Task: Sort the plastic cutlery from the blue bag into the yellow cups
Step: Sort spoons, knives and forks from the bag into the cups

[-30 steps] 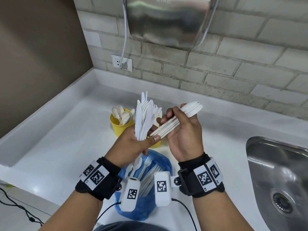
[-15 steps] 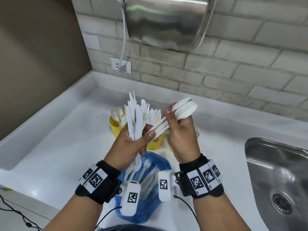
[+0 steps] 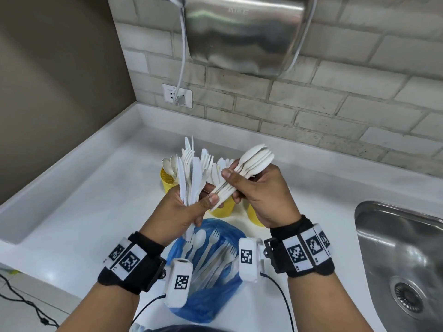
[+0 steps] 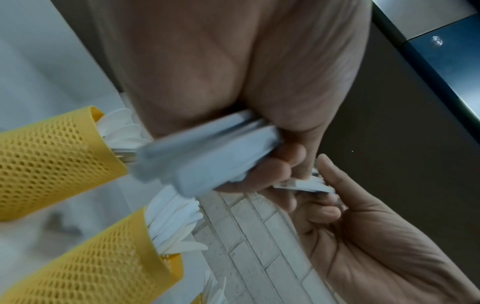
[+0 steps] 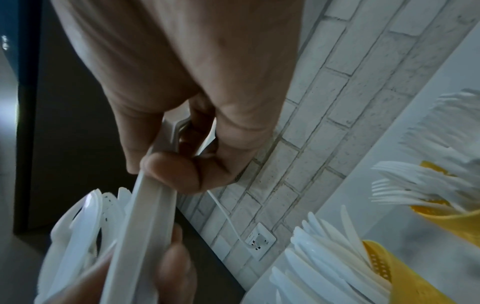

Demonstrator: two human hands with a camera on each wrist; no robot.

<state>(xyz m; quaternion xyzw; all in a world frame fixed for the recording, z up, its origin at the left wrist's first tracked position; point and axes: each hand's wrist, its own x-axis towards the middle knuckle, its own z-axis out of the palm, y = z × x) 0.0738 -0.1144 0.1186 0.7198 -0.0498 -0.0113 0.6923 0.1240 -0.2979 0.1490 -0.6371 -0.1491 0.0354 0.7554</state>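
From left to right: my left hand (image 3: pixel 182 207) grips an upright mixed bundle of knives and forks (image 3: pixel 191 173), thumb pressed across the handles. A second ago that bundle overlapped the spoons; now the two handfuls have drawn apart. My right hand (image 3: pixel 261 195) pinches a stack of spoons (image 3: pixel 249 164), bowls nested and pointing up and right, clear of the bundle. I judge the spoons are separated out and ready for the leftmost yellow cup (image 3: pixel 167 183), near the worktop's back edge, which already holds spoons. Two more yellow cups (image 3: pixel 221 209) stand behind my hands; the wrist views show knives in one, forks in another. The blue bag (image 3: pixel 203 295) lies open at the worktop's front edge with cutlery inside. The hand dryer (image 3: pixel 244 32) bears faint embossed lettering I cannot read with confidence.
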